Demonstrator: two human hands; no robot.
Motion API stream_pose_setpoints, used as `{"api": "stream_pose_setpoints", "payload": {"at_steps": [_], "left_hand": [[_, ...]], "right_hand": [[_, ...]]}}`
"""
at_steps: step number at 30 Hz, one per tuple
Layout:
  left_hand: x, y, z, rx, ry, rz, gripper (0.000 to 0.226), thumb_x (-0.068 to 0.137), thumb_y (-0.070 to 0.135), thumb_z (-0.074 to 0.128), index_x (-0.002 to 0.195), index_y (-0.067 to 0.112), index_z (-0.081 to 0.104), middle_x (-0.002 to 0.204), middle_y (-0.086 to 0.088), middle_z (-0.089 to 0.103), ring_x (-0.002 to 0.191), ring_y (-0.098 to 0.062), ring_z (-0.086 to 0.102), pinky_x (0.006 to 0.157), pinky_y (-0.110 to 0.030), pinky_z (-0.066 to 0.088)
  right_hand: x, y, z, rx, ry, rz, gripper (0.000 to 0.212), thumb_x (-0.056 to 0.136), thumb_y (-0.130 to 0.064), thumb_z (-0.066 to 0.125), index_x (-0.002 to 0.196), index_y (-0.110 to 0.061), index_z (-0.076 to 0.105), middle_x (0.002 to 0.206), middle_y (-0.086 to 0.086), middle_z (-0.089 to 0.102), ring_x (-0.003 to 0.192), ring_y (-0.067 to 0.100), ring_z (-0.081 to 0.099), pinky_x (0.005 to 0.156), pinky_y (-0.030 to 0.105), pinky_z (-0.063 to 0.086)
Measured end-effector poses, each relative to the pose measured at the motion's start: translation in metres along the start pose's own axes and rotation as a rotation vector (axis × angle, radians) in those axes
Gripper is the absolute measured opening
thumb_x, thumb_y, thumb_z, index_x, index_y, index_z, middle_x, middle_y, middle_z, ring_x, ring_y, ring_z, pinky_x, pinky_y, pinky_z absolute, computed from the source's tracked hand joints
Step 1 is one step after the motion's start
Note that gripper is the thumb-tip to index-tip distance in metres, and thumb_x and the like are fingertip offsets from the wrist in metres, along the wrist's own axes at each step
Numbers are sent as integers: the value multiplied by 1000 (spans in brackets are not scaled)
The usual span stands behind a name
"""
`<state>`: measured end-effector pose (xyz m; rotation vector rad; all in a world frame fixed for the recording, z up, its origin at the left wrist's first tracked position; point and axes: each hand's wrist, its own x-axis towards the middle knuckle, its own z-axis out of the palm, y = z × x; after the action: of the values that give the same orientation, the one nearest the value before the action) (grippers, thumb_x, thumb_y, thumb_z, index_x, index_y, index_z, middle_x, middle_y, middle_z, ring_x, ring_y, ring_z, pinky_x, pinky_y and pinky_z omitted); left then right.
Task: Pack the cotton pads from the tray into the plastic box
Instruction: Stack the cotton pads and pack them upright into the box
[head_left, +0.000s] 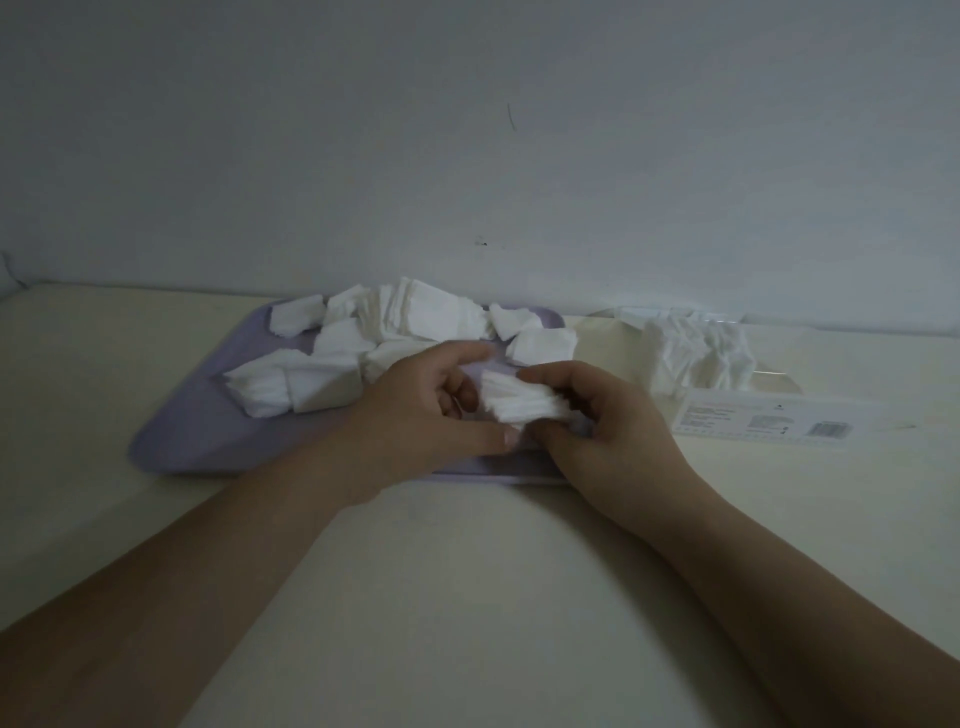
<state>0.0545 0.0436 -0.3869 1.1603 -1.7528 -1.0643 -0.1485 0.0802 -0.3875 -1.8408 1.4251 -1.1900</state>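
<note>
A lilac tray (187, 441) lies on the table ahead of me, with several loose piles of white square cotton pads (415, 317) spread over its far half. Over the tray's near right part, my left hand (415, 415) and my right hand (602, 421) together grip a small stack of cotton pads (519, 402), fingers curled round its two ends. To the right of the tray stands the clear plastic box (769, 379), holding several cotton pads (696, 358) and carrying a printed label (763, 418) on its near side.
The cream table (467, 571) runs up to a pale wall (467, 156) just behind the tray and box. Both of my bare forearms stretch across the near part of the table.
</note>
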Motion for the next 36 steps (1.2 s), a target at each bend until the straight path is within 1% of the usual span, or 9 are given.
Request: {"api": "stream_pose_setpoints", "payload": {"at_steps": [5,12,15,18,23,26,30,33,36], "left_hand": [[-1,-1,4,57,73,74,27,72,25,91,94,17,79,66,3,53,61,-11,43,56,-26,34],[0,1,11,125,67,78,19,85,16,79,103,15,74,61,9,59,57,-4,50,57,-20,42],[-2,4,14,186,26,91,16,89,14,73,104,15,72,75,-7,70,65,-9,58,64,-33,52],[-4,3,13,227,-9,119,16,90,10,70,103,19,73,67,6,66,60,-3,56,60,-23,47],[-4,12,6,167,29,86,34,85,4,66,106,30,70,75,3,65,56,-1,53,59,-15,42],[3,12,-18,560,340,104,31,85,21,67,115,28,67,91,12,61,77,-13,61,72,-25,47],[5,-3,-39,891,386,-37,35,93,37,61,123,18,63,130,-13,56,109,-38,63,91,-45,53],[3,-10,-38,921,324,-101,29,98,44,52,105,20,67,116,-17,58,99,-40,64,84,-46,54],[2,-6,-31,803,274,40,34,102,40,51,72,24,55,88,-7,57,81,-32,59,71,-35,45]], "right_hand": [[0,0,3,-38,6,11,49,88,-4,66,130,-28,64,121,-15,69,110,-2,64,92,6,45],[0,-4,10,-142,-66,61,63,99,-8,49,158,-19,31,143,3,55,131,16,48,99,17,33],[-1,-5,12,-176,-149,50,68,99,-5,44,161,-18,20,143,11,55,137,32,43,109,33,34],[-2,-8,10,-184,-119,4,64,95,-2,47,154,-17,32,121,13,65,115,28,59,100,36,46],[-2,-8,2,-90,33,-8,43,89,-11,67,128,-29,61,113,-12,69,98,-3,63,83,4,44],[-2,-8,1,-7,124,24,29,86,-15,75,106,-32,62,91,-14,70,80,-3,63,68,5,46],[-1,-7,3,23,152,51,25,85,-15,75,105,-25,64,90,-10,70,73,-3,61,65,6,45],[0,-6,4,20,149,56,27,85,-15,75,105,-27,63,91,-13,70,74,-7,61,66,4,44],[-1,-5,3,11,158,55,27,84,-14,75,103,-28,62,90,-13,69,73,-9,61,66,4,44]]}}
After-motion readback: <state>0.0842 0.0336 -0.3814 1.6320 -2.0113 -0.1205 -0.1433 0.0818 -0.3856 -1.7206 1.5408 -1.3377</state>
